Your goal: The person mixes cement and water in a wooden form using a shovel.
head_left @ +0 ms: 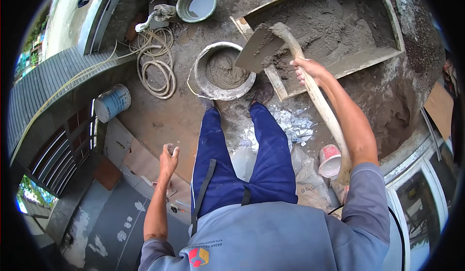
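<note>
My right hand [310, 72] is wrapped round the wooden handle of a hoe [317, 94], whose handle end reaches back beside my right forearm. The hoe's broad, mortar-smeared blade [257, 48] hangs between a bucket [201, 79] and a wooden mixing trough [339, 69]. Wet grey mortar [225, 70] fills much of the bucket, which stands in front of my feet with its wire handle lowered to the left. More mortar [334, 24] lies heaped in the trough. Off to the left, my left hand [168, 159] hangs in the air with loosely bent fingers, holding nothing.
A basin of water [197, 5] and a coiled hose [157, 70] lie ahead to the left. A white pail [112, 103] lies tipped near the railing. Pale debris [290, 125] covers the ground by my right leg, and a reddish pail [330, 162] stands further right.
</note>
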Available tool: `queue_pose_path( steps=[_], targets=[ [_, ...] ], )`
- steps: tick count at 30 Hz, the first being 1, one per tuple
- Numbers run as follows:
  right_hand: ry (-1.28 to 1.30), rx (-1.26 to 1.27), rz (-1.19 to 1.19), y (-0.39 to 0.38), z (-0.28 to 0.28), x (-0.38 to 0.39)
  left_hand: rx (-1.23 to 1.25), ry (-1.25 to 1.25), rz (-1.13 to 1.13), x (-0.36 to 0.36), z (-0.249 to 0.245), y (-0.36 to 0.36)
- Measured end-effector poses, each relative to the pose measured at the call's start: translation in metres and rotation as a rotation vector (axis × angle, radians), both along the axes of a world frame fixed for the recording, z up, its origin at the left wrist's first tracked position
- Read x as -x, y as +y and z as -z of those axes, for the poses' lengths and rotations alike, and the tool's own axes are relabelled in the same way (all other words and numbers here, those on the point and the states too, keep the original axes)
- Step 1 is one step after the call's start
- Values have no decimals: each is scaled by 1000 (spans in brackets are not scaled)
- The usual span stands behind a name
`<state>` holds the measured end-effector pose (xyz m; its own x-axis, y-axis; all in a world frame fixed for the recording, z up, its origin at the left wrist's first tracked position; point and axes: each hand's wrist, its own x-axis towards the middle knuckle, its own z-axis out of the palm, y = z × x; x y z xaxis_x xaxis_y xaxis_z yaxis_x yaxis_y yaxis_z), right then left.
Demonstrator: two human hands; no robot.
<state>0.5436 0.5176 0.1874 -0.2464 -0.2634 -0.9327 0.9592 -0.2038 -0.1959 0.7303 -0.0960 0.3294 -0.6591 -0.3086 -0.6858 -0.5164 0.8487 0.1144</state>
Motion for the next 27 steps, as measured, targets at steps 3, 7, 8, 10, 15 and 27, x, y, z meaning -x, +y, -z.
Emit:
queue_pose_path(
  steps=[3,7,8,10,15,27],
  targets=[
    [-90,3,119,47,7,-22,85,9,-62,-48,-20,-52],
    [12,-141,186,74,-24,-34,160,-173,-182,-111,-45,-88],
    [25,-193,167,77,-26,-35,167,-232,-251,-115,-53,-79],
    [61,-282,148,84,-22,-30,141,-290,-324,-109,-54,-56],
    [87,-292,179,75,34,-25,82,-299,-376,-100,-69,-38],
    [-42,-378,-103,72,93,-32,116,-372,-535,-126,-94,-56]
  ],
)
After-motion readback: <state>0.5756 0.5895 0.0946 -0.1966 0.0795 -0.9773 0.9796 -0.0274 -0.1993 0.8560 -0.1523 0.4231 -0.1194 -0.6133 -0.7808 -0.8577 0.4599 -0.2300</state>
